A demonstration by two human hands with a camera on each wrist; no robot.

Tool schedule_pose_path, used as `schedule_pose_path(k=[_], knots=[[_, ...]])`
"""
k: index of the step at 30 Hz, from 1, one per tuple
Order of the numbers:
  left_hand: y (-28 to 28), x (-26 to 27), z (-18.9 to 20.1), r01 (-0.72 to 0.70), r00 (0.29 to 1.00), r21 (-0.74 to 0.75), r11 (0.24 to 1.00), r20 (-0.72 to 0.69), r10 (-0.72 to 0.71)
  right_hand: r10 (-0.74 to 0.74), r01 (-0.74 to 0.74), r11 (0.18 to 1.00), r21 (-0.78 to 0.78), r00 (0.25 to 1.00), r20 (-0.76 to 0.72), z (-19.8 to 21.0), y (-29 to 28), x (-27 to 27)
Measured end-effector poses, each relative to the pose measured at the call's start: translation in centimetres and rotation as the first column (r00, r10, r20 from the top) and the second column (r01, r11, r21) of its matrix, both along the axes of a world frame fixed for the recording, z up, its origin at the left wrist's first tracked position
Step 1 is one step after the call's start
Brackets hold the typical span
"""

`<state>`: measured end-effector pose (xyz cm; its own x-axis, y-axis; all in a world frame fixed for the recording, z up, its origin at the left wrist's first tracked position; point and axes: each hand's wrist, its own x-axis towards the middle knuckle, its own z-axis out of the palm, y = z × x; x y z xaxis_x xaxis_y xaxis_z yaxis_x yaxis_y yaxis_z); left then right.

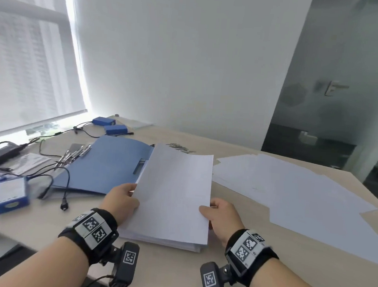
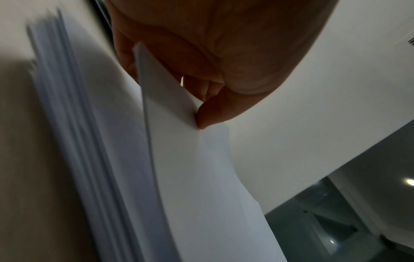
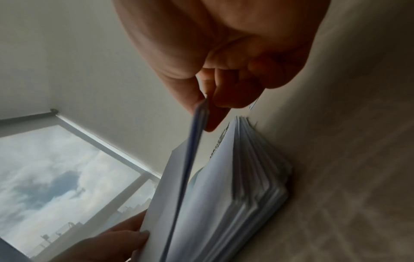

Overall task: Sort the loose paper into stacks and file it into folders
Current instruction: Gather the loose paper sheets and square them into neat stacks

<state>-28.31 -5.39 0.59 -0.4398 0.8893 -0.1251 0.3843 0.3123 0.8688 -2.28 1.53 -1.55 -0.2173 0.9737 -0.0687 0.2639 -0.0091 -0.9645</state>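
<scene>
Blue folder (image 1: 105, 164) lies open at left on the desk (image 1: 263, 273). Left hand (image 1: 122, 200) and right hand (image 1: 222, 216) each pinch a side edge of the sheets (image 1: 175, 194), lifted off the stack (image 1: 164, 240). Thin, limp, slippery paper probably handles best gripped at both edges. Loose paper (image 1: 292, 192) lies right.
</scene>
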Motion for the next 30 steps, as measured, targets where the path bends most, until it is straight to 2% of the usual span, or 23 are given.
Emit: schedule_pose_path(k=[7, 11, 15, 17, 20, 22, 24, 27, 30], knots=[[0.3, -2.0, -1.4, -0.018, 0.993, -0.117, 0.993, -0.120, 0.004, 0.068, -0.064, 0.997, -0.039, 0.988, 0.137, -1.0, 0.9, -1.6], [-0.1, -2.2, -1.7, -0.025, 0.992, -0.147, 0.989, -0.126, 0.007, 0.025, -0.014, 0.999, -0.043, 0.964, 0.265, -0.1, 1.0, -0.8], [-0.5, -1.6, -1.5, -0.037, 0.999, -0.097, 0.995, -0.040, 0.033, 0.018, 0.011, 0.988, -0.153, 0.982, 0.186, -0.2, 1.1, -0.8], [-0.7, -1.0, -1.3, -0.046, 0.999, -0.083, 0.996, -0.010, 0.045, 0.069, -0.043, 0.988, -0.147, 0.982, 0.178, -0.5, 0.9, -0.9], [-0.8, -0.3, -1.2, -0.036, 0.999, -0.065, 0.997, -0.009, 0.036, 0.097, -0.075, 0.993, -0.094, 0.962, 0.255, -0.4, 0.5, -0.6], [-1.0, 0.2, -0.9, -0.026, 1.000, -0.059, 0.998, 0.004, 0.026, 0.100, -0.084, 0.993, -0.085, 0.972, 0.211, -0.3, 0.1, 0.0], [-1.1, 0.7, -0.4, -0.035, 0.999, -0.019, 0.999, -0.038, 0.034, 0.071, -0.064, 0.997, -0.049, 0.984, 0.162, -0.3, -0.1, 1.2], [-0.8, 2.2, 0.3, -0.056, 0.993, 0.150, 0.987, -0.095, 0.071, -0.036, 0.032, 0.999, 0.033, 0.990, 0.138, -0.4, -0.2, 4.3], [0.0, 5.7, 1.1, -0.001, 1.000, 0.299, 0.954, -0.017, 0.006, -0.165, 0.162, 0.986, 0.040, 0.982, 0.094, -0.5, 0.0, 8.3]])
